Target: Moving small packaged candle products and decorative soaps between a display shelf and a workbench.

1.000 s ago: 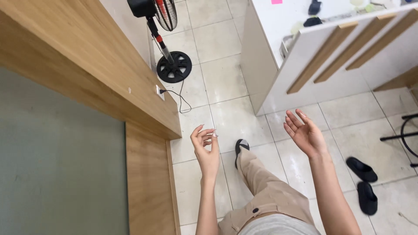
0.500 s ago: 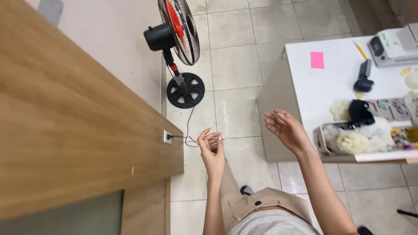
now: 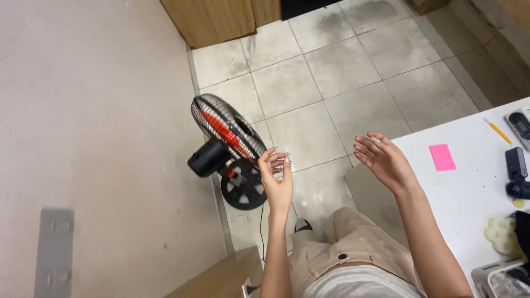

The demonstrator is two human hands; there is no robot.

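The fingers (image 3: 276, 157) of the left hand (image 3: 277, 179) curl loosely inward with their tips drawn near each other, pinching nothing, while the fingers (image 3: 369, 148) of the right hand (image 3: 386, 163) are slightly spread and gently bent, palm turned up and also holding nothing. Both hands hang in the air above the pale square-tiled floor (image 3: 342, 83), well apart from each other, with bare forearms running back toward the near edge. Just to the left of the left hand, and lower down on the floor, stands a black pedestal fan with a wire cage and red blades (image 3: 226, 138), tilted, its round black base (image 3: 245, 190) close beside the left wrist in the view. A thin dark cord (image 3: 261, 232) trails from the base toward the near side. Below the hands show the person's beige trousers (image 3: 342, 254) and one dark shoe (image 3: 302, 224). To the right of the right hand is a white tabletop (image 3: 469, 193), bearing a pink square sticky note (image 3: 442, 157), a yellow pencil (image 3: 498, 131) and a black handheld device (image 3: 517, 172). A plain beige wall (image 3: 94, 138) fills the left side, with wooden panelling (image 3: 226, 19) at the far end
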